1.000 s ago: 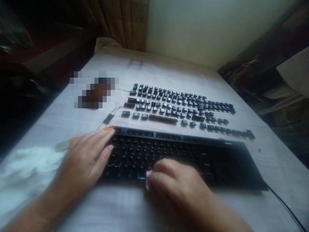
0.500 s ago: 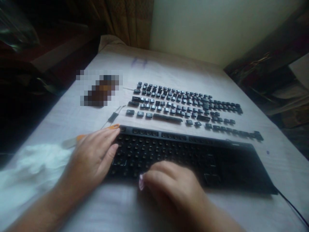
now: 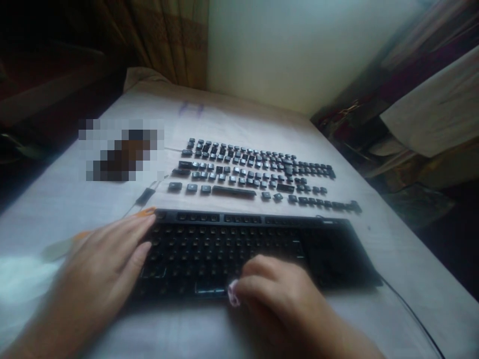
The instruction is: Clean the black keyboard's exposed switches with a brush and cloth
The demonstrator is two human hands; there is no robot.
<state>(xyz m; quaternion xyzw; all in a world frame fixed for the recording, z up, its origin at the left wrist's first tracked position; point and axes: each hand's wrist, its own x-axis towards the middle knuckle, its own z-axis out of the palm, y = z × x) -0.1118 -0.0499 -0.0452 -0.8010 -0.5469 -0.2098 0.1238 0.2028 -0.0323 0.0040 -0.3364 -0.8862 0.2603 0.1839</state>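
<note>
A black keyboard (image 3: 209, 244) with its keycaps off lies before me, bare key posts showing. My left hand (image 3: 99, 257) grips its left end, fingers straight along the edge and thumb at the near side. Beneath and beyond those fingers lies an orange-handled tool (image 3: 148, 212), mostly covered, its kind unclear. Between closed fingers, my right hand (image 3: 279, 291) pinches a small pale pink wad, apparently cloth (image 3: 234, 292), at the keyboard's front edge. Just left of the wad is the bare space-bar slot (image 3: 210, 289). Loose black keycaps (image 3: 234, 191) lie in rows behind the keyboard.
A pixelated dark object (image 3: 121, 154) lies at the back left, near a small dark piece on a thin cord (image 3: 145, 196). White cloth (image 3: 26, 284) is at the left. The keyboard's cable (image 3: 411, 311) runs off to the right. A wall stands behind.
My right hand has moved right along the keyboard's front edge with the pink wad, uncovering the space-bar slot. The left hand keeps its place on the keyboard; the whole view has shifted.
</note>
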